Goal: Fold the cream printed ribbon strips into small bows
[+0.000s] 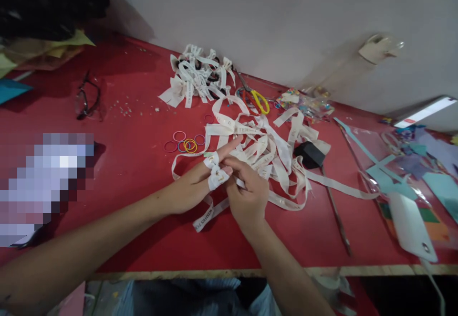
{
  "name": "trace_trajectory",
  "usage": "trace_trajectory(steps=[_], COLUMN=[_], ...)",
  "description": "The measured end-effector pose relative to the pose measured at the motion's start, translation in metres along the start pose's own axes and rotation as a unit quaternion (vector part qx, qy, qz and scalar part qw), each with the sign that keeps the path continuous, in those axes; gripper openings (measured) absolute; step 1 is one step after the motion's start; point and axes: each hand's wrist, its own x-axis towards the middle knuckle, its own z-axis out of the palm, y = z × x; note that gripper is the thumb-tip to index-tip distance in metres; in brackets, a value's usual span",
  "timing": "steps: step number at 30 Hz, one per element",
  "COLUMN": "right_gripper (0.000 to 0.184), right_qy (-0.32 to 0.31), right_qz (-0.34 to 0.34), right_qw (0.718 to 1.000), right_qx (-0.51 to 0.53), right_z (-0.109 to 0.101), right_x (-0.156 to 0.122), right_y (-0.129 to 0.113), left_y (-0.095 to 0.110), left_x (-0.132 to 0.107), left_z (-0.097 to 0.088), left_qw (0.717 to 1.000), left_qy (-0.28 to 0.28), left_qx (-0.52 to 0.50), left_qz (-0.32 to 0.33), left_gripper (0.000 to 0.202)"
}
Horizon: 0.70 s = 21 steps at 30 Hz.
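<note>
My left hand (195,184) lies over the red table (136,230) with two fingers stretched out, and white printed ribbon (214,175) is wound around them. My right hand (246,194) is closed in a pinch on that ribbon right beside the wrapped fingers. The ribbon's loose end (207,215) trails toward me under the hands. A tangle of the same white ribbon (265,149) spreads just beyond my fingers. A pile of tied white ribbon bows (198,77) sits farther back near the wall.
Several coloured rubber bands (186,144) lie left of the tangle. Orange-and-yellow scissors (255,100), a small black box (309,154), a thin stick (338,220), eyeglasses (86,99), a plastic packet of beads (304,103) and coloured paper sheets (411,182) surround the work spot.
</note>
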Motion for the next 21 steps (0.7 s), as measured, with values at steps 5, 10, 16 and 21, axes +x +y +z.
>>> trace_trajectory(steps=[5,10,16,21], right_gripper=[0.016,0.023,0.025,0.032], right_qy=[-0.016,-0.048,-0.030,-0.050], right_qz=[0.024,0.014,0.012,0.001], right_qw=[1.000,0.998,0.999,0.997], right_qx=[0.002,0.023,-0.034,-0.055], right_z=[0.000,0.002,0.003,0.004], right_x=[0.001,0.003,0.003,0.003], right_y=[-0.004,-0.009,-0.003,-0.002], left_y=[0.000,-0.005,-0.003,0.004], left_x=[0.001,0.002,0.004,0.003], left_z=[0.000,-0.003,-0.001,0.000], left_qw=[1.000,0.997,0.997,0.998], left_qy=[0.017,0.072,0.069,0.050], left_qx=[-0.006,-0.022,-0.014,-0.027], left_qz=[0.014,-0.022,-0.024,-0.028], left_gripper=[0.057,0.051,0.053,0.057])
